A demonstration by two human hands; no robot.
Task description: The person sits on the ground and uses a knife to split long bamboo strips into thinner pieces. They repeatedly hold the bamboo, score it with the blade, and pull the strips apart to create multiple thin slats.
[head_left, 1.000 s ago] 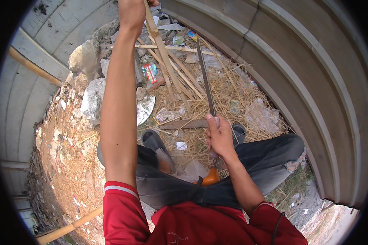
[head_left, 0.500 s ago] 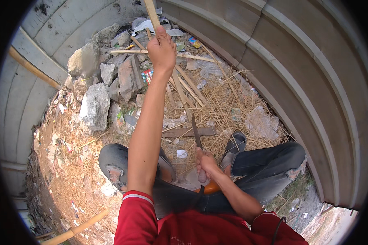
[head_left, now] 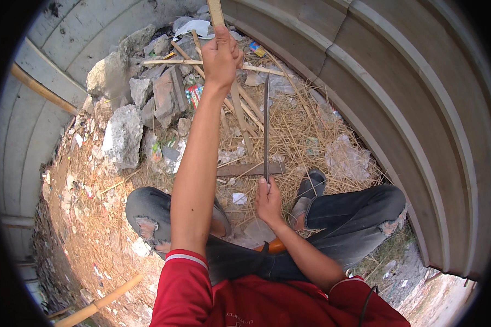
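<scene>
My left hand [head_left: 222,64], arm stretched far out, is closed round a flat bamboo strip [head_left: 216,13] with the thumb along it. The strip runs out past the upper edge and slants down below my fist toward the straw. Closer to my body, my right hand [head_left: 268,203] grips a machete [head_left: 266,125]. Its long, narrow dark blade points away from me, with the tip near a pale stick lying crosswise. The blade stands apart from the strip, to its right. My fingers hide most of the machete's handle.
Bamboo shavings [head_left: 294,125] cover the ground between my bent knees and the corrugated metal wall [head_left: 398,109]. A dark flat board [head_left: 251,169] lies before my feet. Broken concrete chunks [head_left: 123,136] are piled left. A bamboo pole [head_left: 101,305] lies at lower left.
The machete has swung from beside the strip's lower end to pointing straight away from me, its blade now fully seen. My right hand rose slightly; my left hand moved slightly farther out.
</scene>
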